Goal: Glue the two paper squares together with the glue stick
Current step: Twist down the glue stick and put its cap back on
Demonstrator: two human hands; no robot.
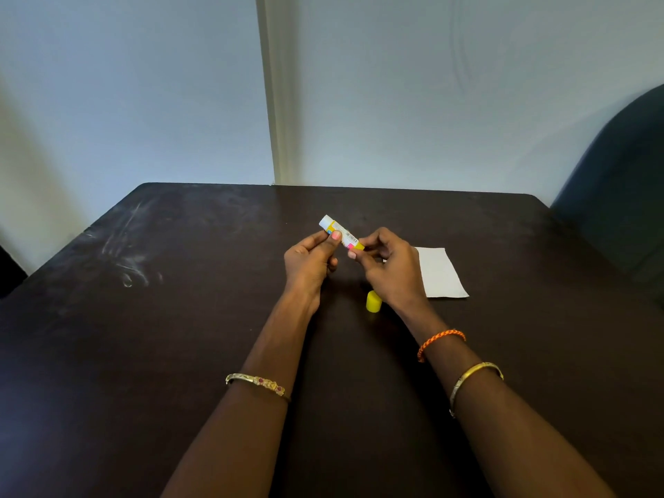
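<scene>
Both forearms enter from the near edge of the dark table, each carrying bangles; the right also wears an orange braided band. Left hand pinches the glue stick around its upper barrel, thumb on top and fingers curled beneath. Right hand closes its fingertips on the yellow base end of the same stick. Stick is held off the table, tilted, white end pointing away and to the left. Yellow cap is off and stands on the table just below the right wrist. White paper lies flat to the right of the right hand; whether it is one square or two stacked cannot be told, as the hand hides its near corner.

Assessment: step in hand appears to be turning the base to raise the glue. Recommended practice: left hand holds the barrel steady while only the base rotates; advance a short length of glue, since an over-extended stick is likely to smear or break. Paper should then be pinned flat by one hand before glue is applied
</scene>
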